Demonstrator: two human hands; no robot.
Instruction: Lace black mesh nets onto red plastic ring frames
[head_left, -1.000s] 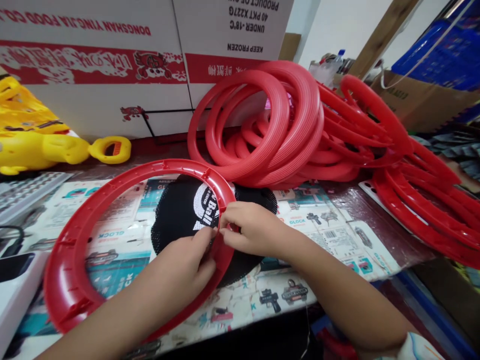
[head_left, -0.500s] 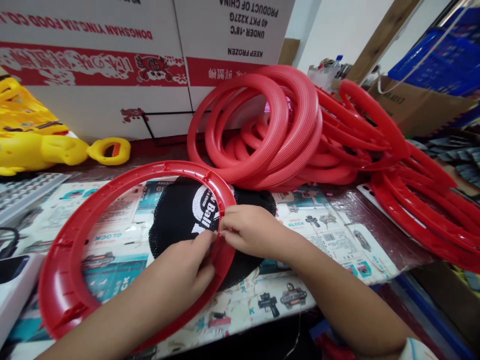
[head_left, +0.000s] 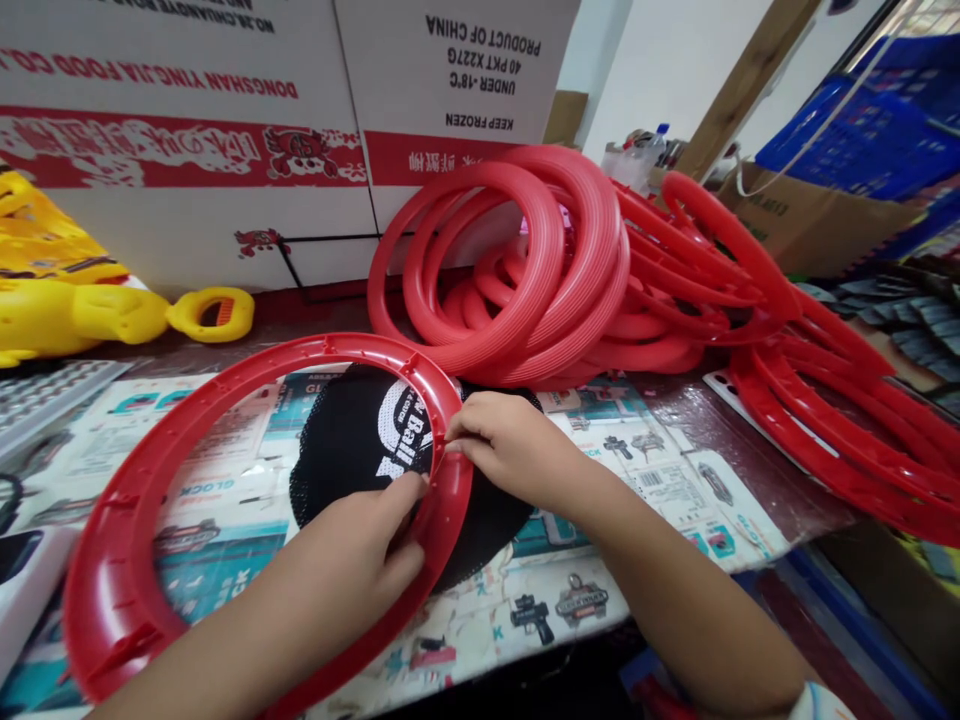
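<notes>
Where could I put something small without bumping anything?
There's room on the white-and-teal printed sheet beyond the right forearm, bordered behind by ribbed red plastic rings. A narrower strip lies between the round black mesh and the sheet's front edge. Crowded: the back, and around the left hand and right hand at the glossy red plastic ring.

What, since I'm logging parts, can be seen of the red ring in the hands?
The red ring looks like glossy plastic, open in the middle, with short ribs spaced along its band. It is over printed sheeting and part of a black disc; left hand and right hand touch its right side.
</notes>
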